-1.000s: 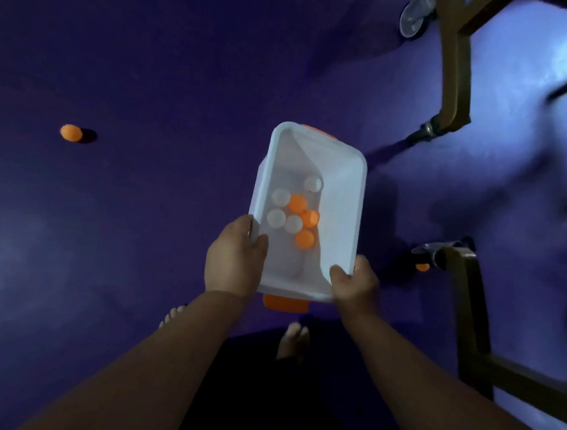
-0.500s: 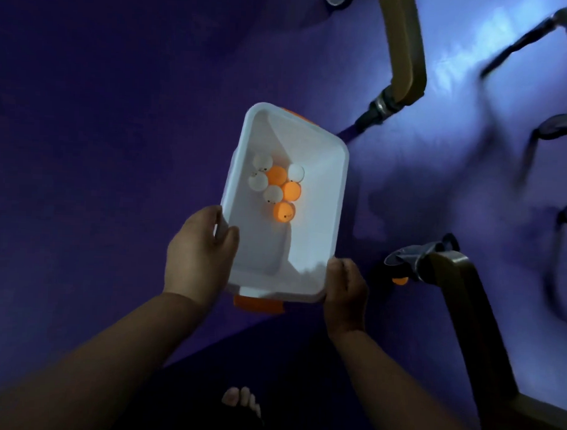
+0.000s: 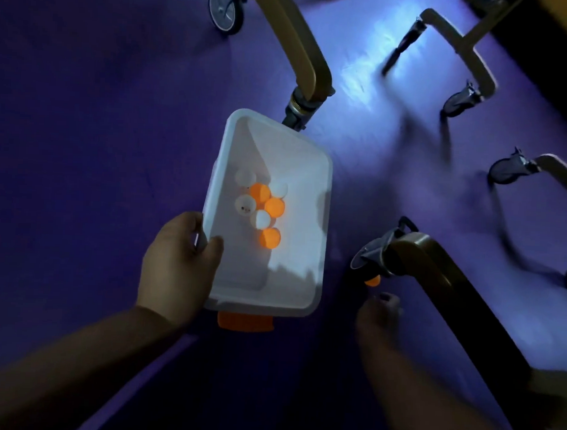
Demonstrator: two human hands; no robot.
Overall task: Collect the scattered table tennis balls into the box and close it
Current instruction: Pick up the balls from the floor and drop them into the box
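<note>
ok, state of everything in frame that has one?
box: open, no lid on it
balls in box: seven, clustered mid-box
loose orange ball: on the floor, tucked by a caster
left hand: grips the box's left rim
right hand: near the loose orange ball, not touching it; fingers too dark to read

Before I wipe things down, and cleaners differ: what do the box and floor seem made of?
The box: likely plastic, smooth white, moulded rounded corners, walls faintly glowing. The floor: smooth purple sheet or coating, possibly vinyl; glossy, since it mirrors the light.
</note>
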